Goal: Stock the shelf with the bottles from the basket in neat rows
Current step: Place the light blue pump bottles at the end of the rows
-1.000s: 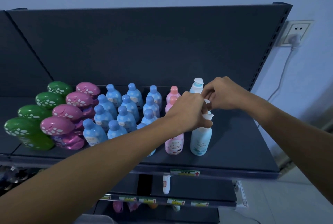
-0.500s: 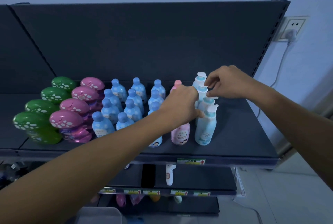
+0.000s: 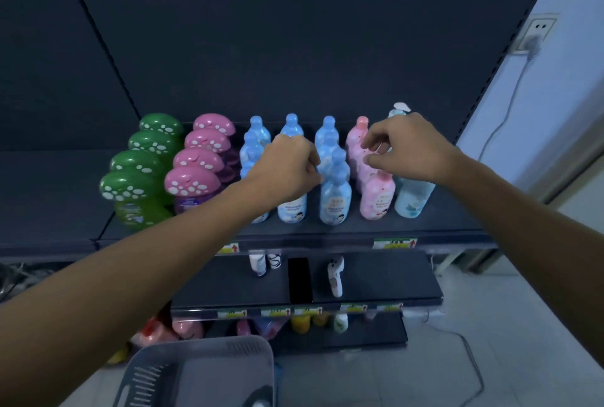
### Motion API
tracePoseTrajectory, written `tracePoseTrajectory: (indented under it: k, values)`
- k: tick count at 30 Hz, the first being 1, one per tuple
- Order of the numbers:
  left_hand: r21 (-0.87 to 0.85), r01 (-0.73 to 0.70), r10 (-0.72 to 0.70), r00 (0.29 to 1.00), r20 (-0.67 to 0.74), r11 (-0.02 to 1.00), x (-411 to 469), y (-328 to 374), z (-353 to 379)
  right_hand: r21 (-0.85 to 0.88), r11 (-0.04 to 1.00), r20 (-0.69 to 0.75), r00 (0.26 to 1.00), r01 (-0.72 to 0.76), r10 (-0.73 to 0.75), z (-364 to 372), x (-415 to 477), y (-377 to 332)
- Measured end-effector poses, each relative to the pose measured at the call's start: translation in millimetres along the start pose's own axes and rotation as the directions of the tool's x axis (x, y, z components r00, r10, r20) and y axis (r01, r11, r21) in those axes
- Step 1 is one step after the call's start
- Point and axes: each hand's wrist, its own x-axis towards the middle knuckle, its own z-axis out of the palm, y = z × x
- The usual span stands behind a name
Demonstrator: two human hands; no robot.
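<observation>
Out past my left hand (image 3: pixel 287 168), on its outer side, stand the green mushroom-capped bottles (image 3: pixel 140 177). Between them and that hand are the pink mushroom-capped bottles (image 3: pixel 196 171), and both rows run back toward the dark back panel (image 3: pixel 294 53). Under my forearms a lower shelf (image 3: pixel 376 282) carries a white bottle (image 3: pixel 336 275) and a flat black thing (image 3: pixel 299 279). The grey basket (image 3: pixel 202 346) sits lowest and nearest me, beneath my left forearm. Well beyond my right hand (image 3: pixel 408 148), a wall socket (image 3: pixel 536 33) has a plug in it.

On the top shelf (image 3: pixel 451 220), my left hand and wrist cover much of the blue bottles (image 3: pixel 335 197). Its fingers are curled, with the tips against the neck of the front bottle in the row nearest my right hand. Whether they pinch it I cannot tell.

My right hand hangs over the pink bottles (image 3: pixel 376 197) with the fingers loosely bent. Thumb and forefinger are parted, and the blurred pink caps lie just below them. The pale blue pump bottles (image 3: pixel 411 197) stand under that palm, and one pump head shows beyond my knuckles.
</observation>
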Motion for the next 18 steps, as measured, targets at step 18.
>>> tracePoseTrajectory:
  k: [18]
  values:
    - [0.107, 0.19, -0.218, 0.836, 0.505, 0.976, -196.2, -220.2, 110.7, 0.151, 0.936, 0.473, 0.855, -0.318, 0.213, 280.0, -119.7, -162.9]
